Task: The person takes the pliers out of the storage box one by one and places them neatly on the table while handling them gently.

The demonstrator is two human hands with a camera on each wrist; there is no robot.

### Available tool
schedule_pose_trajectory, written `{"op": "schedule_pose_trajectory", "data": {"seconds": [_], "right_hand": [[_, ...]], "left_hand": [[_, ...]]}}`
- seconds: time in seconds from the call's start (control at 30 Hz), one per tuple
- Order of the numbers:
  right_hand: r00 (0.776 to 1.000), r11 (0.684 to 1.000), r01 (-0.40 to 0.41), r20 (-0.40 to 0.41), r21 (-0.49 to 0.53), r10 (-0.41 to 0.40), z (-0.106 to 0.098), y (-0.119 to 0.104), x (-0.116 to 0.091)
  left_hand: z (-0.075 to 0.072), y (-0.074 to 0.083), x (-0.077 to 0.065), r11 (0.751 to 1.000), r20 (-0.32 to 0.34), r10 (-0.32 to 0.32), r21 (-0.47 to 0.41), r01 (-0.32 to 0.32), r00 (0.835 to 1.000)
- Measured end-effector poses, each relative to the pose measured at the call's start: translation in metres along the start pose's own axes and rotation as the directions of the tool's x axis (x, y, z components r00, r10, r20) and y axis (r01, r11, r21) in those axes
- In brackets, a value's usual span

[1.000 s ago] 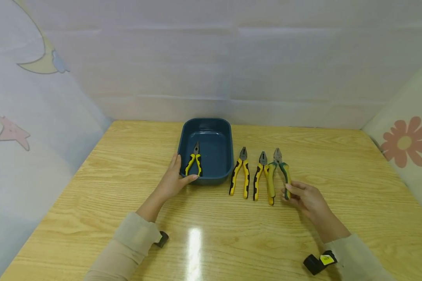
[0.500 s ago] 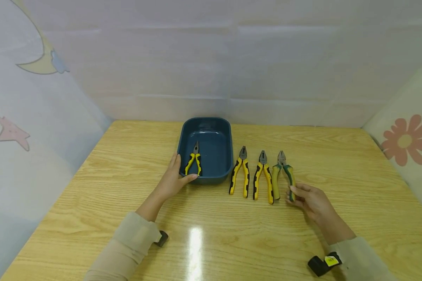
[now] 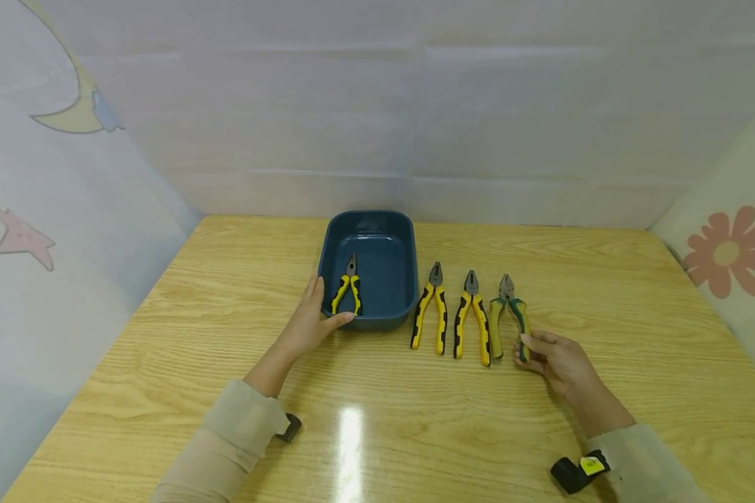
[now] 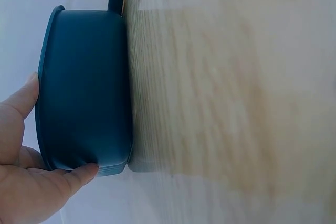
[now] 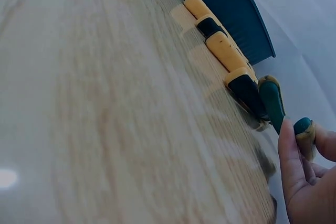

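In the head view, my left hand (image 3: 308, 321) holds the near left corner of a dark blue rectangular tray (image 3: 386, 323), thumb at the front rim and fingers along the left side. Inside the tray lie yellow-and-black long-nose pliers (image 3: 352, 269). My right hand (image 3: 560, 360) pinches the right handle of green combination pliers (image 3: 523, 325) between thumb and fingers. Their jaws point away from me. In the right wrist view, the ends of the green handles (image 5: 272, 100) appear just above the table, beside the yellow-and-black handles.
Two yellow-and-black combination pliers, the left pair (image 3: 440, 307) and the middle pair (image 3: 479, 314), lie between the tray and the green pliers. All rest on a wood-grain table (image 3: 415, 433). A pale wall covering (image 3: 509, 140) stands behind the tray.
My right hand has moved the green pliers right and slightly nearer, off the overlapped handle of the middle yellow-and-black pliers. The left hand and the tray have stayed put.
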State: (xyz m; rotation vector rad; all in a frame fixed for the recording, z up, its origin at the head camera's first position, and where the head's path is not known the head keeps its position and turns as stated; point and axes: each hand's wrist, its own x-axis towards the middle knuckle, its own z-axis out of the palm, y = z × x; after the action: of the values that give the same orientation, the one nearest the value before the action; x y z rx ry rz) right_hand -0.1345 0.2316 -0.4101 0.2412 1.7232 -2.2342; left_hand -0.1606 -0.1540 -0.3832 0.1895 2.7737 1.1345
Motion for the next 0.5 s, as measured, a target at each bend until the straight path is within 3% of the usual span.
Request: {"op": "schedule_pose_trajectory", "data": {"seconds": [0.23,0.5], "right_hand": [[1.0,0.999,-0.007,-0.013,-0.033,0.006,-0.0018,0.0024,0.001],[1.0,0.985,-0.027,-0.013,-0.171,0.025,-0.0027,0.0014,0.0032]], "left_hand": [[-0.0003,0.0016,-0.0005,1.0,0.002,-0.004,0.004,0.004,1.0],[0.0002,0.0012,-0.0007,1.0,-0.003,-0.014,0.001,0.014,1.0]]}}
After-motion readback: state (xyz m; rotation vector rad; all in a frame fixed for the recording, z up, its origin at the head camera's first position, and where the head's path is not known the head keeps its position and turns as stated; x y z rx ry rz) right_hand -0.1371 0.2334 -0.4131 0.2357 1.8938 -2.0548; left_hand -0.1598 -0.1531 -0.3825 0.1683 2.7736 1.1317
